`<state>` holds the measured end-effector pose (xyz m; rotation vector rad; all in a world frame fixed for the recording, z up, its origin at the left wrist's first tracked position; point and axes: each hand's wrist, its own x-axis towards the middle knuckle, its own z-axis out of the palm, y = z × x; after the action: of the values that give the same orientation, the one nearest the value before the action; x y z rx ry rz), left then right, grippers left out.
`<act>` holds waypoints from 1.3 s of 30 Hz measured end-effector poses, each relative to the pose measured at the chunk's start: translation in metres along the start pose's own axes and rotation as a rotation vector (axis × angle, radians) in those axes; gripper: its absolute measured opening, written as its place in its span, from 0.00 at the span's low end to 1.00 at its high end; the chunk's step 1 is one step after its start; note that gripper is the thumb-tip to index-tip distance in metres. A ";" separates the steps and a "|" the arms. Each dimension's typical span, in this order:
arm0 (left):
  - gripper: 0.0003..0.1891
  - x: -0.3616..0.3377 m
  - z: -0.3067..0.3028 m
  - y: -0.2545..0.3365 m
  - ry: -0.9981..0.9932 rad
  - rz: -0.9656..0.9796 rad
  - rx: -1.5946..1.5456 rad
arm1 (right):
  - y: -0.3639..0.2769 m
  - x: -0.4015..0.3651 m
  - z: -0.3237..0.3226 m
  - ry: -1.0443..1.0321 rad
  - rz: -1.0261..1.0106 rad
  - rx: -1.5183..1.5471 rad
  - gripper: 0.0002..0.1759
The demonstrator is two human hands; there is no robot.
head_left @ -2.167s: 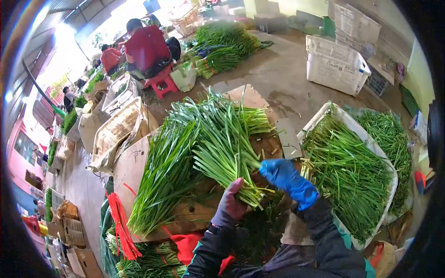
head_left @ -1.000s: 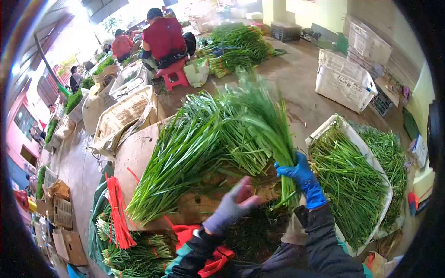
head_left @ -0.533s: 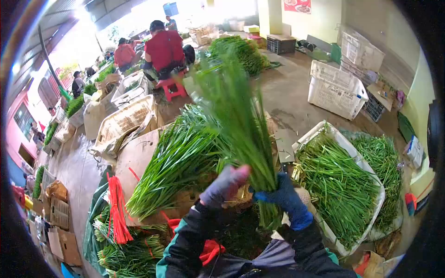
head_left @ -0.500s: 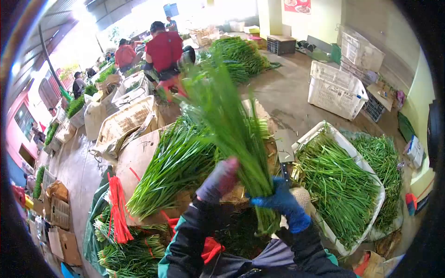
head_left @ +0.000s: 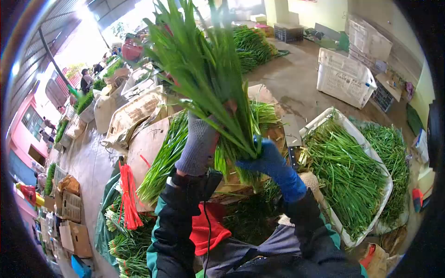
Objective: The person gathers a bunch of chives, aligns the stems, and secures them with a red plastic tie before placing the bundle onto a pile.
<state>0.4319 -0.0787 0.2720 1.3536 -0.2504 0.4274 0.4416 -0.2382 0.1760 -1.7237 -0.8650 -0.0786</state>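
I hold a large bunch of long, flat green garlic chives (head_left: 204, 69) raised in front of me, leaf tips up and leaning left. My right hand (head_left: 273, 162), in a blue glove, is closed round its lower end. My left hand (head_left: 201, 141), in a grey-purple glove, grips the bunch higher up on its left side; leaves cover most of its fingers. Below, more loose chives (head_left: 162, 162) lie on a worn board (head_left: 139, 153). A cleaver (head_left: 292, 134) with a black handle rests at the board's right side.
A white crate (head_left: 387, 185) full of chives stands to my right, beside a heap of greens (head_left: 389, 157). Red ties (head_left: 129, 194) hang at the board's left edge above tied bundles (head_left: 127, 248). An upright white crate (head_left: 345, 78) stands farther back. People work at the far left.
The bunch has moved up and left, closer to me, its leaves spreading. My left hand has shifted up and left along it. My right hand stays at the lower end, slightly higher.
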 end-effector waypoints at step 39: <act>0.21 0.006 -0.040 -0.019 -0.124 -0.189 0.266 | 0.003 0.057 0.024 -0.039 -0.080 -0.237 0.14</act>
<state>0.4426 -0.0416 0.2492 1.6519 -0.1696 0.2232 0.4756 -0.1890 0.1915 -1.9155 -0.9846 -0.2089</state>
